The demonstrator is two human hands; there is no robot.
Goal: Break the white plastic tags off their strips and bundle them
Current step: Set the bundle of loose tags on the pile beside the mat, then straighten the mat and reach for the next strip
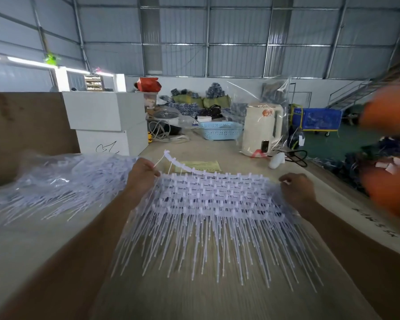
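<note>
A thick stack of white plastic tag strips (215, 204) lay on the pale wooden table (194, 301), between the two forearms. Each strip was a flat band studded with small square heads, and from the bands hung a dense fringe of thin white stems that fanned toward the near edge. One strip (183, 163) had peeled up from the far left corner of the stack and arched into the air — its blocky teeth showed plainly along the curve.

The left hand (142, 174) sat at the stack's left far corner, fingers curled, thumb and fingertips pinching a single thin stem that ran up to the lifted strip. The right hand (297, 189) was at the right far corner, fingers bent inward and nipping the edge of the stack.

To the left lay a clear plastic bag (56, 179) full of more white tags — well apart from the stack.
</note>
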